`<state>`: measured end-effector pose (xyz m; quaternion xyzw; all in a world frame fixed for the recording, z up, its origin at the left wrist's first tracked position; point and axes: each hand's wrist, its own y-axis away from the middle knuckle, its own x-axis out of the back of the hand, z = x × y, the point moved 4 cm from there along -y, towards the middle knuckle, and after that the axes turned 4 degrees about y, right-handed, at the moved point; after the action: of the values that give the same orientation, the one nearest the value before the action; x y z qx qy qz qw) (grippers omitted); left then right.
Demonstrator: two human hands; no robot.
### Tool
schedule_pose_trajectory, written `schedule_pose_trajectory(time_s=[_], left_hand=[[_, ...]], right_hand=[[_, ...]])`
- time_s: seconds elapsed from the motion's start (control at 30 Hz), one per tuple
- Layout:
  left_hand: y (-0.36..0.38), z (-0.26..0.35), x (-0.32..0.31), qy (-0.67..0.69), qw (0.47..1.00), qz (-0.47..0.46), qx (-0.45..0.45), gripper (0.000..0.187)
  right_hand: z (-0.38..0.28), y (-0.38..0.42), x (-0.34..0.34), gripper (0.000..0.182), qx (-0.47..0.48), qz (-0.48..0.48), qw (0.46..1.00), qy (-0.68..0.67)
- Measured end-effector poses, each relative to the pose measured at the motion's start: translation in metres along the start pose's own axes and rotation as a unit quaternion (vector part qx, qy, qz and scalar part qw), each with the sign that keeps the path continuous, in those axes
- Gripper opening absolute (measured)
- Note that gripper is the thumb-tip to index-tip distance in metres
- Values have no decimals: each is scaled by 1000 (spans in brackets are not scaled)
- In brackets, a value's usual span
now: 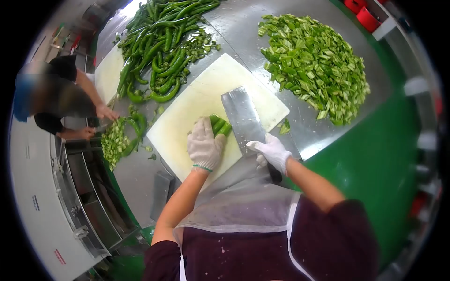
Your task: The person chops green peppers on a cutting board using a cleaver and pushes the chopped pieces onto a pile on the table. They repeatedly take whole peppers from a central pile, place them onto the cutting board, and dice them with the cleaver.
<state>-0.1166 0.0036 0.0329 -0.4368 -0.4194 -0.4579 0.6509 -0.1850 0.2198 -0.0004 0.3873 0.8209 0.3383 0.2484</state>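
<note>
My left hand (205,143), in a knit glove with a green cuff edge, is closed over a few green peppers (220,125) and presses them on the white cutting board (187,126). Their cut ends stick out to the right of my fingers. In my gloved right hand (272,152) is a cleaver (243,114) with a broad metal blade. The blade lies over the board just right of the pepper ends, and my thumb rests near its base. Part of the dark handle shows below my palm.
Whole green peppers (164,51) are heaped beyond the board. Chopped pepper (314,65) forms a large pile at the right on the metal table (234,28). At the left a co-worker (61,93) has both hands near another chopped pile (115,143). A grey block (161,189) lies near the front edge.
</note>
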Motion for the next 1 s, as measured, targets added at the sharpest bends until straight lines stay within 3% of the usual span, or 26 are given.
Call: schedule_pose_trajectory(time_s=[0.43,0.8,0.9,1.0], left_hand=[[1,-4,0,30,998,43,-20,62],[8,-14,-13,21,1000,-1,5,71],[10,-16,-16,1,1000,10,4,76],[11,-19,-16,24,1000,9,10,82]], right_hand=[[-44,-1,-30,51,-27,24,998,45],[-26,1,-29,59,-22,-18,995,93],[-12,14,-38,66,0,-117,985,125],[-10,18,-44,73,-41,-134,980,138]])
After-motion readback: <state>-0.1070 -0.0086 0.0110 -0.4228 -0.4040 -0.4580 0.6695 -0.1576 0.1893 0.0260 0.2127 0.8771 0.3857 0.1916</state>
